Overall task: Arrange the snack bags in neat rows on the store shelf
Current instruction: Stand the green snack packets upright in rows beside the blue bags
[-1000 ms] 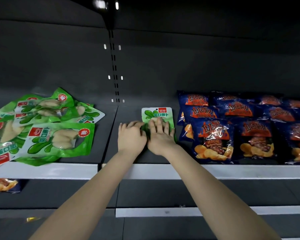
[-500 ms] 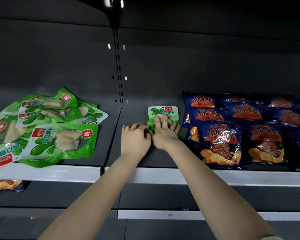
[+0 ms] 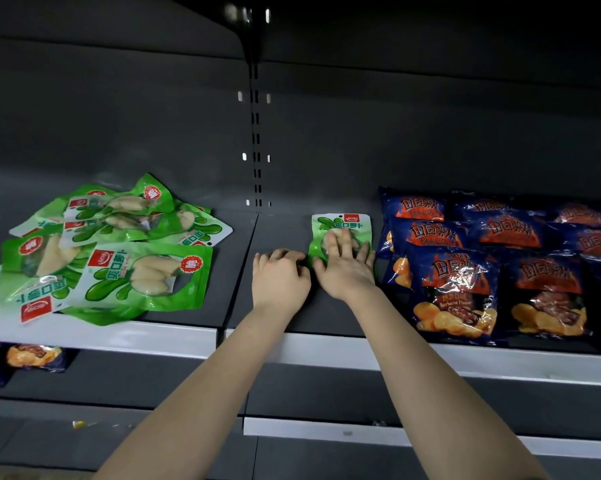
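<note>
Fingers [image 3: 331, 244] of the right hand [image 3: 346, 273] are spread flat, pressing the lone green snack bag [image 3: 340, 221]. It lies on the shelf [image 3: 278, 230] just left of the blue chip bags [image 3: 448, 289], long axis front to back. The left hand [image 3: 280, 280] sits curled at the bag's edge away from the chips, can't tell if it's pinching. The messy green pile [image 3: 112, 261] is well left of the chips, so probably the left hand's grab.

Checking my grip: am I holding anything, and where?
Nothing clearly gripped. Right hand presses flat on the green bag, lower half; left hand curls at its left edge, hold unclear.
</note>
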